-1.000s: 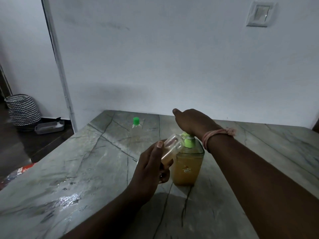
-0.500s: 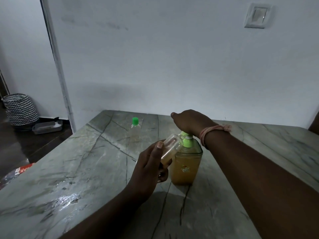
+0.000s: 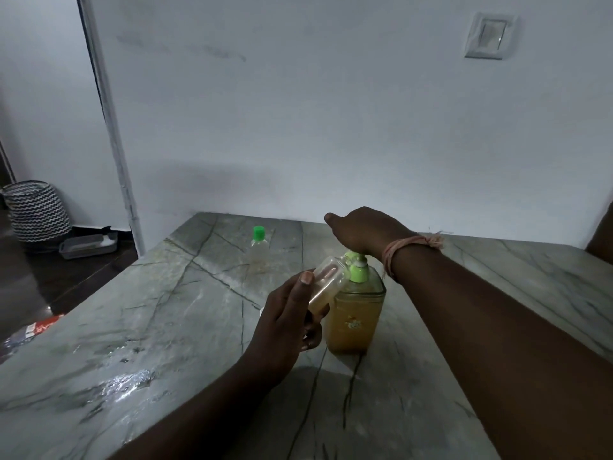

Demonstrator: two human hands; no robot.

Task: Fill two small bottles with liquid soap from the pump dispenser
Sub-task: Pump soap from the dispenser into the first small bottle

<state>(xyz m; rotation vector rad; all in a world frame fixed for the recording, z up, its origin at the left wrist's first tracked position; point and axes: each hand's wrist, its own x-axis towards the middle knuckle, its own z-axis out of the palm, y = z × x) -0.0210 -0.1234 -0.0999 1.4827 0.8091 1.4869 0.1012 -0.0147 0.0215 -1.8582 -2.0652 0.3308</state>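
Little moved, right hand (image 3: 365, 229) atop pump dispenser (image 3: 356, 313), left hand (image 3: 288, 323) gripping small bottle (image 3: 326, 282)

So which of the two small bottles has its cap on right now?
The small bottle standing alone at the far side of the table, with the green cap. The other small bottle, tilted in the left hand at the pump dispenser, is uncapped.

Home room: marble table (image 3: 166, 327), wall switch (image 3: 490, 35), woven basket (image 3: 36, 212).

We see a glossy veined stone table (image 3: 166, 327), clear plastic small bottle (image 3: 326, 280), translucent plastic pump dispenser (image 3: 356, 313).
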